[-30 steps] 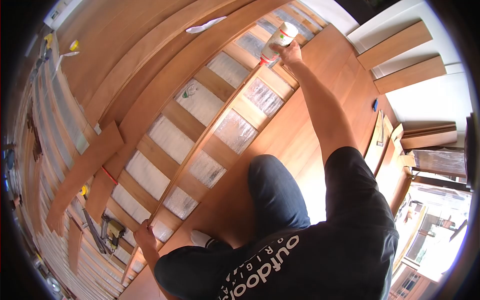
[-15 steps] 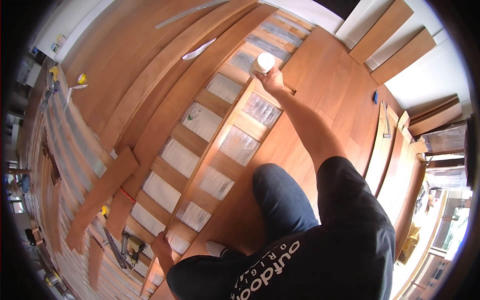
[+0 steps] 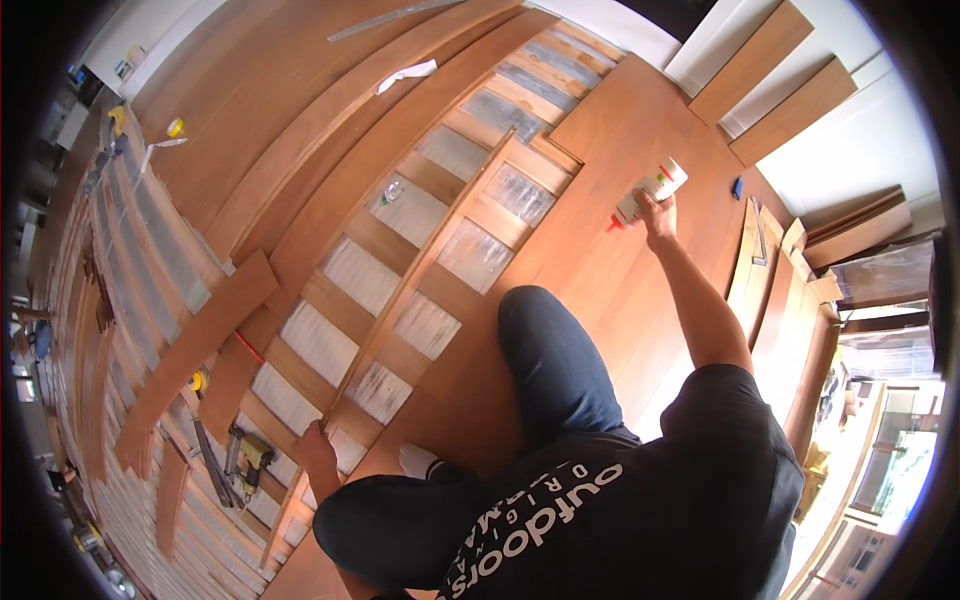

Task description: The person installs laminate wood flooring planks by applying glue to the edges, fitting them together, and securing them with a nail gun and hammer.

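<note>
Left hand (image 3: 316, 449) gripping a plank (image 3: 428, 262), right hand (image 3: 657, 216) has carried its bottle (image 3: 662, 180) over laid flooring (image 3: 580, 275).

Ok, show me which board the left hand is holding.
The narrow board with bare slats on both sides; the left hand grips it, and none of the others.

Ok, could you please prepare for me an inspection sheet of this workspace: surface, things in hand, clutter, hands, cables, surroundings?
Surface: laid brown planks; beside them, battens with pale sheeting between.
Things in hand: long narrow board running across the battens; white bottle with red nozzle.
Clutter: nail-gun-like tool, loose board, white scrap.
Hands: left hand grips the narrow board; right hand is closed around the bottle.
Cables: nothing clearly seen.
Surroundings: two boards lean against a white wall; bright opening at right.
</note>
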`<state>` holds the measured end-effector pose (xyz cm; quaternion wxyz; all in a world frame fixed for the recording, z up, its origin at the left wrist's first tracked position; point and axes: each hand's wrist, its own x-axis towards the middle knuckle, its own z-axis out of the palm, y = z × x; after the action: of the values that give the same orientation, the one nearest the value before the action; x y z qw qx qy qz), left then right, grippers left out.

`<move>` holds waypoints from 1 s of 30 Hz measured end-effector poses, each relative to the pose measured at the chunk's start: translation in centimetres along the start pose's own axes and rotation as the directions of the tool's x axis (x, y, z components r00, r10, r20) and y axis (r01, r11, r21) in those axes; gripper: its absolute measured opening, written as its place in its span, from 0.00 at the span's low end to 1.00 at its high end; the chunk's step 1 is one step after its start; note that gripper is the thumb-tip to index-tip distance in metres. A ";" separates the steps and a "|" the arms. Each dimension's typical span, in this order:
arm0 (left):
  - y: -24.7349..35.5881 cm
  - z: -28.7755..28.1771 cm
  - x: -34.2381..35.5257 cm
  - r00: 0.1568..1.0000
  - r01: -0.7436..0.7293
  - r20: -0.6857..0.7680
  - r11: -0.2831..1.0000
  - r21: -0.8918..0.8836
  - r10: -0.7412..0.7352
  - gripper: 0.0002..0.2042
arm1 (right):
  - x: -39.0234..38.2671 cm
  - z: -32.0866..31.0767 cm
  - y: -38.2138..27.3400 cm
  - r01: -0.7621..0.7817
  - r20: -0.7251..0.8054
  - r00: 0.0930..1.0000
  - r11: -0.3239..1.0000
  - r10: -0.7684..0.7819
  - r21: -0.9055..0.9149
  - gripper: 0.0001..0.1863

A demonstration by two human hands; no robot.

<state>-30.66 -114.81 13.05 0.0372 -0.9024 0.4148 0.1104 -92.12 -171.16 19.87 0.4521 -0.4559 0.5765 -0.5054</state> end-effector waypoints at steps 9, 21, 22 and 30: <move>1.3 -0.1 -0.8 0.999 0.040 0.004 0.999 -0.007 -0.040 0.10 | -10.0 -9.4 3.6 0.401 -0.007 0.832 -0.611 0.554 -0.682 0.43; 2.0 3.9 -3.6 0.994 0.043 -0.103 0.999 0.025 -0.040 0.11 | -14.6 3.9 0.2 0.502 0.500 0.835 0.055 0.232 -0.863 0.25; 2.1 4.1 -3.6 0.992 0.073 -0.110 0.996 0.047 -0.068 0.11 | -15.4 7.7 0.1 0.504 0.547 0.837 0.383 0.006 -0.774 0.25; 2.2 3.5 -4.4 0.985 -0.019 -0.170 0.998 0.058 0.029 0.08 | -33.6 34.8 8.1 -0.673 0.383 0.489 0.618 0.784 -0.406 0.33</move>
<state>-35.72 -112.47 10.76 0.0254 -0.9021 0.4303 0.0213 -52.63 -143.45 11.05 0.7138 -0.3294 0.6153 -0.0578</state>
